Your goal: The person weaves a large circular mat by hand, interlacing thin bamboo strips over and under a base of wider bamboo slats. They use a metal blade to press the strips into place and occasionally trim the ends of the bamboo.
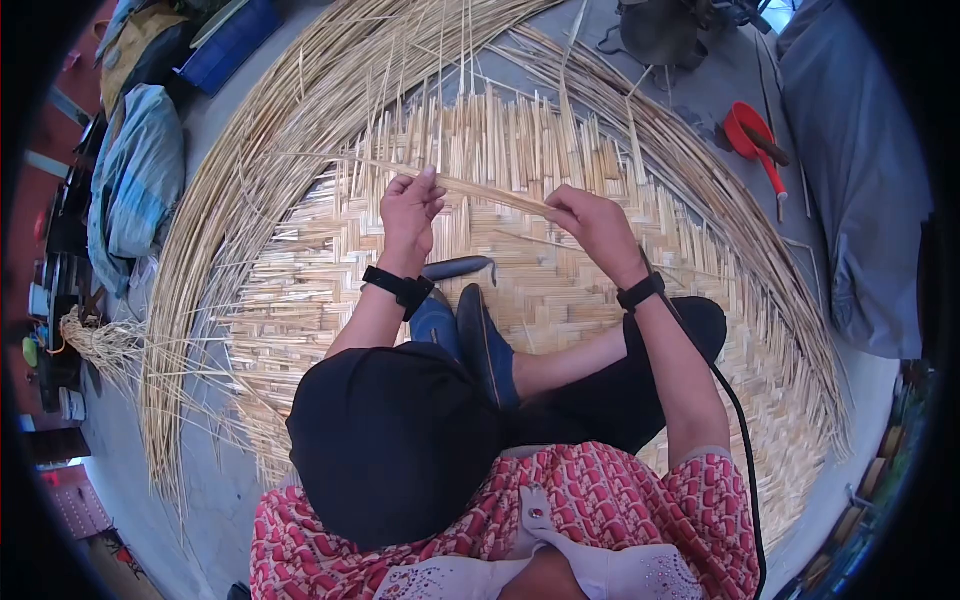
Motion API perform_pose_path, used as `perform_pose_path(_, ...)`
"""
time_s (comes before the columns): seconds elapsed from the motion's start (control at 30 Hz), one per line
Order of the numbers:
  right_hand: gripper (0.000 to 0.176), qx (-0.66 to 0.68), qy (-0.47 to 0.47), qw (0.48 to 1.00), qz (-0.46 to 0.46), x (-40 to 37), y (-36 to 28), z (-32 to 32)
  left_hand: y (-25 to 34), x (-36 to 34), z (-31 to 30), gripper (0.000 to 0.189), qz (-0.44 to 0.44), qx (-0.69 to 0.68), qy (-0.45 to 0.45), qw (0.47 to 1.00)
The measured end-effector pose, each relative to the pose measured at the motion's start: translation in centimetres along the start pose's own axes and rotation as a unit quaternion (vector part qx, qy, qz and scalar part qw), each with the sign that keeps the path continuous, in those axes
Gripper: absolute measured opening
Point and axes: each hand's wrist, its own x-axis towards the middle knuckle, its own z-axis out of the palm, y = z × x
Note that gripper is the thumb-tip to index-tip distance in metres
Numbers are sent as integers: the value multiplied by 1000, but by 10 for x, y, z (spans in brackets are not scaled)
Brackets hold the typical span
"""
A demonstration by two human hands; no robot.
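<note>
Left hand (409, 208), upper centre of frame: forearm runs nearly straight up, fingers curled, thumb pressing a flat straw strip (490, 193). Right hand (594, 222), right of centre: wrist angled up and leftward, back of hand upward, strip's right end pinched between thumb and fingers. Strip spans both hands, sloping down to the right, above the woven mat (560, 285). Dark-handled tool (458, 267) lies between the forearms.
</note>
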Motion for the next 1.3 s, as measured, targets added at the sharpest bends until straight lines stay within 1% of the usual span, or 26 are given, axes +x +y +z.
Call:
perform_pose_path(0.07,12,97,-88,984,118,0,-6,-7,7,3,4,19,5,12,-2,1000)
perform_pose_path(0.2,11,55,-88,994,40,0,-3,-10,19,4,15,17,-42,12,-26,999)
perform_pose_path(0.27,10,-17,-57,997,-48,1,3,-8,24,7,19,15,-80,-19,-46,996)
perform_pose_path(0.3,10,-17,-57,997,-47,1,5,-8,25,9,21,15,-81,-18,-46,996)
perform_pose_path(0.37,9,13,-58,998,31,4,8,-9,28,16,25,13,-94,-28,-85,992)
perform_pose_path(0.4,9,14,-59,998,31,5,13,-7,30,21,24,19,-114,-50,-167,978)
perform_pose_path(0.43,8,15,-33,998,41,5,24,-3,30,24,25,19,-114,-50,-165,978)
perform_pose_path(0.5,8,18,-8,998,53,8,37,-11,43,21,37,25,-117,-80,-255,957)
perform_pose_path(0.53,9,-53,-27,997,44,11,41,-25,50,22,45,25,-118,-80,-254,957)
perform_pose_path(0.57,11,-124,-47,991,35,13,43,-43,57,22,53,26,-44,-68,-247,966)
perform_pose_path(0.6,13,-142,-20,988,56,14,39,-64,59,26,56,28,29,-57,-237,969)
perform_pose_path(0.63,15,-160,7,984,75,12,36,-89,57,35,54,28,24,-58,-232,971)
perform_pose_path(0.67,15,-135,51,988,57,6,44,-112,56,47,50,30,62,126,-229,963)
perform_pose_path(0.7,15,-110,96,989,36,-3,54,-136,53,62,43,32,97,305,-219,922)
perform_pose_path(0.73,12,-92,104,982,125,-17,56,-160,36,86,28,34,17,358,-211,909)
perform_pose_path(0.77,9,-110,88,978,152,-35,61,-188,15,109,13,30,-68,377,-184,905)
perform_pose_path(0.8,8,-87,127,974,167,-55,56,-208,-1,121,6,27,-125,369,-168,906)
perform_pose_path(0.83,9,-89,138,963,215,-81,56,-229,-14,126,2,27,-137,386,-158,898)
perform_pose_path(0.9,17,-70,209,940,262,-145,64,-258,-42,145,-14,27,-153,353,-200,901)
perform_pose_path(0.97,24,-73,302,897,314,-224,71,-273,-53,156,-16,29,-170,369,-241,882)
perform_pose_path(1.0,27,-18,405,847,343,-256,76,-265,-52,156,-17,29,-172,372,-240,880)
perform_pose_path(1.07,29,-14,510,773,377,-308,80,-242,-36,151,-18,22,-218,290,-338,868)
perform_pose_path(1.1,29,-40,466,785,405,-341,89,-236,-25,149,-17,22,-215,299,-336,867)
perform_pose_path(1.17,28,26,520,752,404,-321,82,-188,-13,141,-13,15,-206,352,-368,835)
perform_pose_path(1.2,27,70,522,756,388,-297,75,-164,-12,143,-14,10,-198,358,-385,827)
perform_pose_path(1.3,28,198,517,746,371,-220,74,-112,-1,133,-9,9,-235,331,-371,835)
